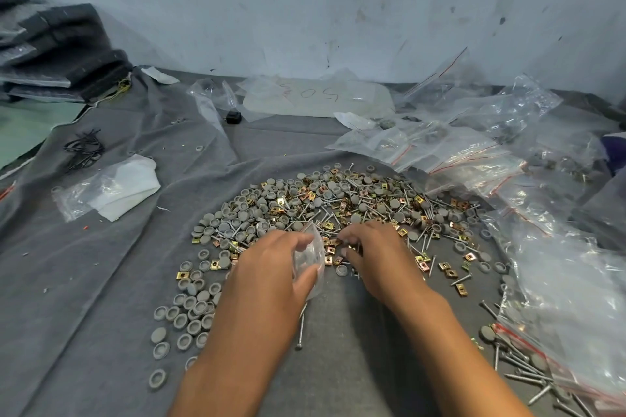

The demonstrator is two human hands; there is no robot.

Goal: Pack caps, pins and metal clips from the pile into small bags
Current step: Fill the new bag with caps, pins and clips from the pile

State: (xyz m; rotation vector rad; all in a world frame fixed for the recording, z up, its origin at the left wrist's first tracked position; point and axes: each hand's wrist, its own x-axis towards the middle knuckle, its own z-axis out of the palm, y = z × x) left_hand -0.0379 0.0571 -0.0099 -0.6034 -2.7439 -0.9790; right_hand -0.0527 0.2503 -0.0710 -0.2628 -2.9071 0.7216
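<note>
Grey cloth (pixel 101 281) covers the worktable, and at the centre of the frame lies the pile (pixel 338 210) of grey caps, silver pins and brass-coloured metal clips. Just below it, the person's left hand (pixel 271 267) grasps a small clear bag (pixel 310 256) between thumb and fingers, mouth tilted toward the upper right. The right hand (pixel 369 247), just beside the bag on its right, pinches what look like clips or pins at the pile's lower edge; its exact contents are too small to tell. The bag mouth sits immediately left of those fingertips, so the drop calls for only a short leftward move. More clear bags (pixel 474 152) crowd the right of the frame, with loose pins (pixel 528 376) at lower right.
</note>
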